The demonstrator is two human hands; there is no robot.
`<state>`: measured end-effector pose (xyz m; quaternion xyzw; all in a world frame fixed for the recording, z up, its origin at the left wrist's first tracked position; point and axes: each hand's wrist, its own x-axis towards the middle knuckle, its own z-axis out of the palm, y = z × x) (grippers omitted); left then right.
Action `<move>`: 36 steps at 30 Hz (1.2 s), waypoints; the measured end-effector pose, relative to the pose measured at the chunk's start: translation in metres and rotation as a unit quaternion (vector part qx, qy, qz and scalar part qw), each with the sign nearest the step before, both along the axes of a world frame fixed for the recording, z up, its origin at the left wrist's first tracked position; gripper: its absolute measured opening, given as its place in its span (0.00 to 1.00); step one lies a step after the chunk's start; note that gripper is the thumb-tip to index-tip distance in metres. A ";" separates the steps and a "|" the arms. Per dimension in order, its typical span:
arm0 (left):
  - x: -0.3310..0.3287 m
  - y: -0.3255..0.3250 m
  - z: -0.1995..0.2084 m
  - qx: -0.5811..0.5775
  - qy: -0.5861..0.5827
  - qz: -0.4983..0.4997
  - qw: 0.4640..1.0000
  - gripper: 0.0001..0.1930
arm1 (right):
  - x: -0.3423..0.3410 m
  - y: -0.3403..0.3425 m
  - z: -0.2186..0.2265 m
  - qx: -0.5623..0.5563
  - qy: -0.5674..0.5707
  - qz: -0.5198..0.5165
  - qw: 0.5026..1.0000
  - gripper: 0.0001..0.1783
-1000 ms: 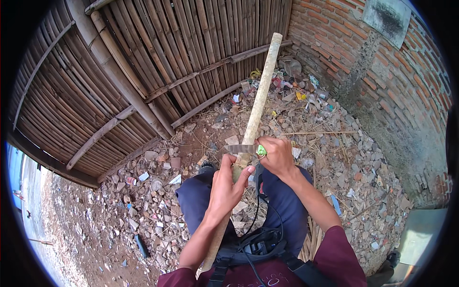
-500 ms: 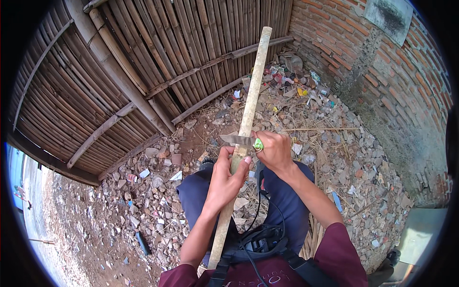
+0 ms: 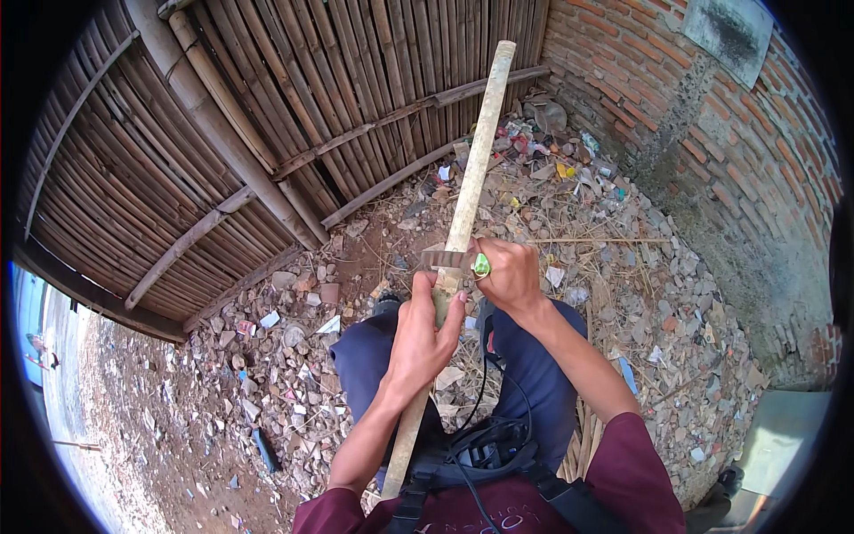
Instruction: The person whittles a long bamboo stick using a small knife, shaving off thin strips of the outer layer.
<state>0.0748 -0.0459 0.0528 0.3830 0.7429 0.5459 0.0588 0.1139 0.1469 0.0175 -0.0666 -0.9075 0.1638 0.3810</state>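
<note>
A long pale strip of bamboo (image 3: 481, 147) slants upward from my lap, its far end raised toward the slatted wall. My left hand (image 3: 420, 336) is closed round it between my knees, thumb and fingers on its two sides. In my right fist (image 3: 509, 276) is a knife (image 3: 447, 259) with a bright green handle end. Its dark blade lies across the bamboo, just beyond my left fingertips, touching the strip. Below the blade a lighter cut patch (image 3: 448, 280) shows on the bamboo. Most of the knife's handle is hidden inside my right hand.
A bamboo slat wall (image 3: 356, 80) rises ahead and left; a brick wall (image 3: 712, 133) stands on the right. Stones and litter (image 3: 569, 178) cover the ground. A dark blue object (image 3: 265, 451) lies at left. A black cable (image 3: 485, 392) hangs between my knees.
The bamboo's far end has tipped slightly up and right. The knife blade has turned a little and now shows less of its tip. Both hands keep their hold.
</note>
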 end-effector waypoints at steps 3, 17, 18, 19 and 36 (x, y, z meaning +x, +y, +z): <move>0.001 -0.004 0.003 -0.017 0.018 -0.006 1.000 0.15 | -0.004 0.009 0.006 -0.016 0.021 -0.033 0.999 0.08; 0.019 -0.032 0.001 -0.039 -0.066 -0.028 0.997 0.13 | -0.026 0.062 0.037 0.004 0.081 -0.062 0.995 0.11; 0.018 -0.035 0.000 -0.038 -0.063 -0.030 0.997 0.13 | -0.027 0.062 0.039 0.008 0.091 -0.052 0.994 0.12; 0.018 -0.036 -0.003 -0.045 -0.072 -0.029 0.996 0.13 | -0.028 0.063 0.040 0.010 0.093 -0.055 0.994 0.12; 0.043 -0.092 -0.029 -0.115 -0.102 -0.048 0.987 0.14 | -0.051 0.172 0.086 0.008 0.145 -0.216 0.966 0.19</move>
